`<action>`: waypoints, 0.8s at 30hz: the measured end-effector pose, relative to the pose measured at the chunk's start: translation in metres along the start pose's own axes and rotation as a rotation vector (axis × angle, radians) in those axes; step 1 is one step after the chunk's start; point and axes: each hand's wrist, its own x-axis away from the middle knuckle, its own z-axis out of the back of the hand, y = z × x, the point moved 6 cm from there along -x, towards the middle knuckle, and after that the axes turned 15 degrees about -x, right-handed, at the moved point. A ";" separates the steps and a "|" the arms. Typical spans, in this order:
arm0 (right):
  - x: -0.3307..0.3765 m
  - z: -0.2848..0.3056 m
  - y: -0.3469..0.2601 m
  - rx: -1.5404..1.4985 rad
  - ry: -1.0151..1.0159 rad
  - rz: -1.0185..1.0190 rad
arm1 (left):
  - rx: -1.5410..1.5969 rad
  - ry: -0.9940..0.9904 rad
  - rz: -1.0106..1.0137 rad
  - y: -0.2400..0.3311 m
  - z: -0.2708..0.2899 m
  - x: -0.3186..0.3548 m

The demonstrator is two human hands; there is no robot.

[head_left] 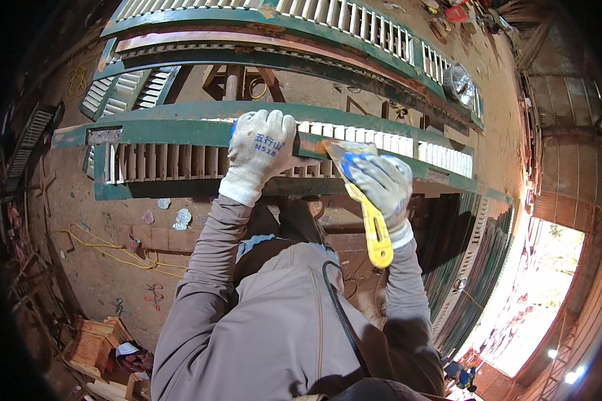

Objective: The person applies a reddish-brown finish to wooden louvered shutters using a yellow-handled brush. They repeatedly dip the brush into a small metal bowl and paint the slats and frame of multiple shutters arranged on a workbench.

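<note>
Your right hand (384,180) clamps the yellow scraper (360,198), blade slanting forward-left over the green shutter (180,132), which runs left to right, gripped by your left hand (263,144).

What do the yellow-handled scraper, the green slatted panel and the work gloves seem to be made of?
Scraper handle: probably plastic, being smooth and evenly yellow. The thin, stained blade is likely metal.
Slatted panel: likely wood, painted green, with worn brownish patches.
Gloves: pale, knit-looking fabric with snug cuffs; the blue on the fingers may be a rubbery coating.
</note>
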 end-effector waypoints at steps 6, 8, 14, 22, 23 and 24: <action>0.015 0.004 -0.013 -0.099 -0.090 0.017 | -0.024 -0.021 0.020 0.001 0.002 0.002; 0.024 0.011 -0.006 -0.112 -0.037 -0.033 | -0.034 -0.020 0.023 -0.001 0.004 0.001; 0.031 -0.001 0.012 0.067 -0.034 -0.163 | -0.017 -0.026 0.019 0.007 0.006 -0.005; 0.013 0.013 0.003 -0.037 -0.021 -0.029 | 0.100 0.021 0.076 -0.009 0.004 0.004; 0.010 0.008 0.013 -0.111 -0.014 -0.030 | 0.094 0.078 0.062 -0.009 0.009 0.005; -0.003 0.009 0.004 -0.088 -0.030 -0.035 | 0.035 0.065 0.097 -0.003 -0.006 0.002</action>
